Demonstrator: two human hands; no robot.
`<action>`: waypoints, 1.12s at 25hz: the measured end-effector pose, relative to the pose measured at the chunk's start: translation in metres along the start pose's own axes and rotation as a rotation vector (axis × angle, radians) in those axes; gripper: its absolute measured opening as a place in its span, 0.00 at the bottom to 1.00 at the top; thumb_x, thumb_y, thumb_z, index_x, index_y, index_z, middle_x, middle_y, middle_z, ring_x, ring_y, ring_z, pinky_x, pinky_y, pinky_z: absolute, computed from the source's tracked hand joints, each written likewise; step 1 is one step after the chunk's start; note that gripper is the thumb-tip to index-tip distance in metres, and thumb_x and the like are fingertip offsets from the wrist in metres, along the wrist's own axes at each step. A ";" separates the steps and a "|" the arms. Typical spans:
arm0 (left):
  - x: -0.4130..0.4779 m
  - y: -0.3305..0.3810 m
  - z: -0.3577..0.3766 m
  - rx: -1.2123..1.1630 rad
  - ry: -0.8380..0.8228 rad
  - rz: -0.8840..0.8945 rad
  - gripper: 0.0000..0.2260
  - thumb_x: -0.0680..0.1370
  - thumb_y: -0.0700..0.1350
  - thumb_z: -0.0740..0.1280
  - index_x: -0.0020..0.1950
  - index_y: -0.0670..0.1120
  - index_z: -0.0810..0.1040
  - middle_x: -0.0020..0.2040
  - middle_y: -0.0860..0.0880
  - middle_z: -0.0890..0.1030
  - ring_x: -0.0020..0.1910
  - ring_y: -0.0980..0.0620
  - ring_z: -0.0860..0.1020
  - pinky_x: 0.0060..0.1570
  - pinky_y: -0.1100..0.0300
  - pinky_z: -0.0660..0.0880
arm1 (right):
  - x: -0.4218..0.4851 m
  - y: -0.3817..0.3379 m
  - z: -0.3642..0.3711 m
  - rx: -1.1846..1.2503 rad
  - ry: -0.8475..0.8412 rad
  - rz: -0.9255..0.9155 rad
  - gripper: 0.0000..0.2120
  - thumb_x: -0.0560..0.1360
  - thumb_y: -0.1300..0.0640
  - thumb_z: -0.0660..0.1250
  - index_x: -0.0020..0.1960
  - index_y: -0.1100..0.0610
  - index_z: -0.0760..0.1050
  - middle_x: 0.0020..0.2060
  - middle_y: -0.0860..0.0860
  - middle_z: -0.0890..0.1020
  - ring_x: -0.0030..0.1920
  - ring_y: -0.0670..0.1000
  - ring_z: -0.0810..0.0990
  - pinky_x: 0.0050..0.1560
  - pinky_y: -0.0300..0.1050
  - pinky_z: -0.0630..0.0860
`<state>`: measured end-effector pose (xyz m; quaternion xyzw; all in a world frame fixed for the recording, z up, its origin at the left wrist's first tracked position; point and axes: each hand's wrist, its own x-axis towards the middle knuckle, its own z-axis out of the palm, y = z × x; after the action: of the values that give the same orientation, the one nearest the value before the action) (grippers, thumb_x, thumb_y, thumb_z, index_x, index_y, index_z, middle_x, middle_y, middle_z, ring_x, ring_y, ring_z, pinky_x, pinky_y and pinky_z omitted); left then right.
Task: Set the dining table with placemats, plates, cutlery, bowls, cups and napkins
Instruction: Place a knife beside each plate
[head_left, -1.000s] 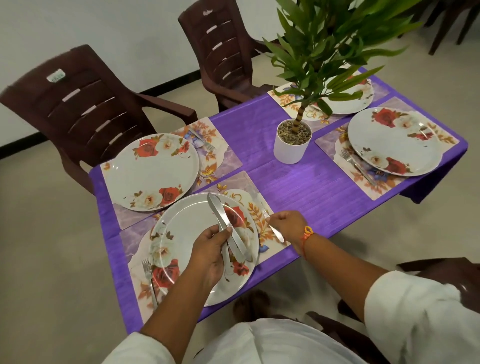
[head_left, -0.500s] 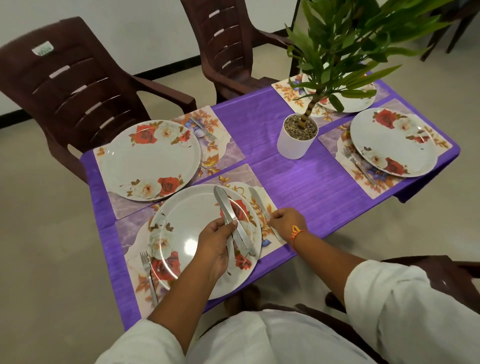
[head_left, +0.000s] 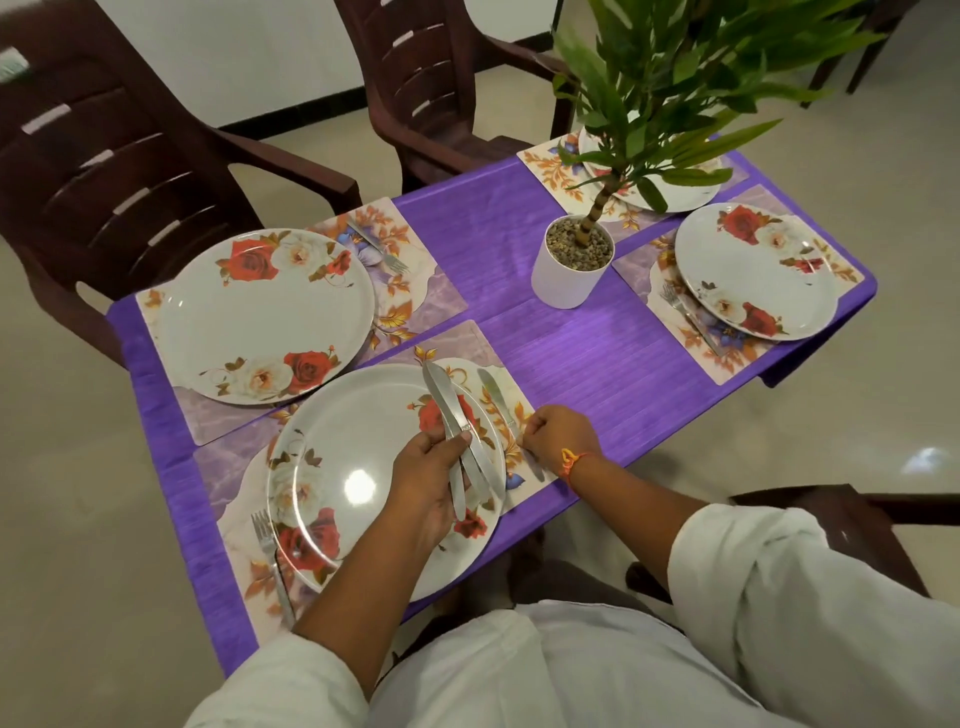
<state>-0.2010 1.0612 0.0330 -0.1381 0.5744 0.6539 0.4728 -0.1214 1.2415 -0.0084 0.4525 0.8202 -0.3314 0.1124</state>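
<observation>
both grips clenched: left grip (head_left: 426, 467) grasping knives (head_left: 452, 410) over plate (head_left: 337, 426), right grip (head_left: 558, 434) grasping a knife (head_left: 493, 392) near table edge (head_left: 649, 431).

Just the one view here, up on the head, tipped steeply down and forward across the purple table (head_left: 597, 364) from its near edge, nearest plate (head_left: 353, 426) close underneath, chairs (head_left: 114, 156) beyond

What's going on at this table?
A person is laying the table. The left hand holds spare knives over the nearest plate, while the right hand sets one knife on the placemat beside it. Four places already have plates.
</observation>
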 end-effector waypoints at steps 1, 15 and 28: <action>0.002 -0.001 0.003 0.005 0.006 0.004 0.15 0.78 0.42 0.73 0.63 0.50 0.79 0.57 0.49 0.85 0.54 0.43 0.84 0.46 0.49 0.83 | 0.002 0.002 -0.001 0.006 -0.006 -0.010 0.05 0.75 0.53 0.74 0.41 0.52 0.81 0.40 0.47 0.83 0.43 0.50 0.80 0.42 0.45 0.79; 0.071 -0.030 0.172 0.039 0.045 -0.022 0.10 0.77 0.35 0.72 0.57 0.35 0.79 0.48 0.34 0.85 0.45 0.37 0.84 0.49 0.45 0.82 | 0.072 0.061 -0.122 0.715 -0.530 -0.037 0.12 0.77 0.55 0.74 0.51 0.65 0.81 0.39 0.59 0.79 0.38 0.52 0.78 0.46 0.47 0.83; 0.130 -0.024 0.429 -0.053 0.180 0.040 0.10 0.77 0.36 0.71 0.57 0.37 0.80 0.49 0.38 0.85 0.43 0.44 0.85 0.47 0.49 0.82 | 0.211 0.195 -0.309 0.752 -0.381 -0.135 0.09 0.80 0.53 0.67 0.50 0.57 0.84 0.42 0.55 0.87 0.45 0.55 0.87 0.50 0.54 0.84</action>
<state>-0.0934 1.4966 0.0535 -0.1972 0.5997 0.6631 0.4021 -0.0460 1.6545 0.0368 0.3377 0.6345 -0.6920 0.0672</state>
